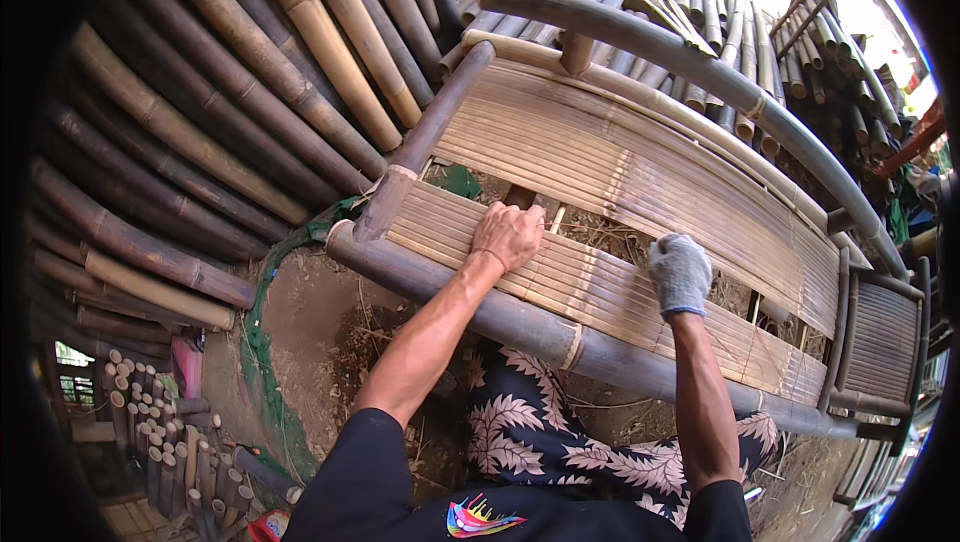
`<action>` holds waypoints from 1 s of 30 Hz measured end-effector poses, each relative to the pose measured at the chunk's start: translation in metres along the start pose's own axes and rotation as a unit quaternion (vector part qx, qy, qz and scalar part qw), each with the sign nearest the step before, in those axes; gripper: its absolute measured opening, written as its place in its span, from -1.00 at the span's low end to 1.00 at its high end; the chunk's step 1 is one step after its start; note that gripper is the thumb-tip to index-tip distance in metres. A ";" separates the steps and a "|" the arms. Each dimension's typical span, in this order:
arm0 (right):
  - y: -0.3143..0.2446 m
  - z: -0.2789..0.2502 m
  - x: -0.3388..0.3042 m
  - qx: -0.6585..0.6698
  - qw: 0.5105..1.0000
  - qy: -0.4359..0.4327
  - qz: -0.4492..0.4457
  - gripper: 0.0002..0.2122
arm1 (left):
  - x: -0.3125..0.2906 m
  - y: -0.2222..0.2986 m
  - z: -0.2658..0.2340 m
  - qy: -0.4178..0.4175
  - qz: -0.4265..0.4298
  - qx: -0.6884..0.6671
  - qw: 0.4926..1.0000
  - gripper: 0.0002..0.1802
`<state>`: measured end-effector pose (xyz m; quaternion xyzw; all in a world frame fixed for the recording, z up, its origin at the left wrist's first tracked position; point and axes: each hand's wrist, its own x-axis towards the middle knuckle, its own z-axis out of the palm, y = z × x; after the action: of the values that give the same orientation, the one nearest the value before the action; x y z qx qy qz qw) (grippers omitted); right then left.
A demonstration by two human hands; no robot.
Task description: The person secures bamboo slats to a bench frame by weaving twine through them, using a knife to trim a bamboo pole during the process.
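A bamboo bench point(600, 172) made of dark poles and pale flat slats stands in front of me, its seat point(590, 287) nearest and its slatted back behind. My bare left hand point(510, 234) rests on the seat's slats near the left end, fingers curled over their far edge. My right hand point(680, 272), in a grey knit glove, grips the far edge of the same slats further right. A thin pale sliver point(556, 220) pokes up in the gap between the two hands. The thick front rail point(480, 307) crosses under both forearms.
Long bamboo poles point(200, 112) lean in a dense stack on the left and more lie behind the bench point(720, 22). Short cut bamboo pieces point(160, 432) stand bundled at lower left. Green netting point(262, 342) lies on the dirt ground.
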<state>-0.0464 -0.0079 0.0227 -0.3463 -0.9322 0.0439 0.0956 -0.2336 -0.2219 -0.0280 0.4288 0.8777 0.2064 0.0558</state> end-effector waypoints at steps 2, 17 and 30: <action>-0.037 0.021 0.004 -0.016 0.993 -0.117 -0.010 -0.74 | 0.004 0.000 -0.008 -0.045 -0.044 0.011 0.998 -0.68; -0.096 0.051 0.044 0.249 0.913 -0.289 -0.147 -0.71 | 0.026 -0.016 -0.015 -0.078 -0.099 -0.128 0.984 -0.58; -0.072 -0.021 -0.075 0.616 0.784 -0.075 -0.028 -0.89 | 0.026 -0.022 -0.030 -0.183 -0.047 -0.296 0.936 -0.65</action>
<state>-0.0323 -0.1106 0.0430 -0.1834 -0.7200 0.6321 0.2198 -0.2740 -0.2230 -0.0074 0.3816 0.7708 0.3716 0.3495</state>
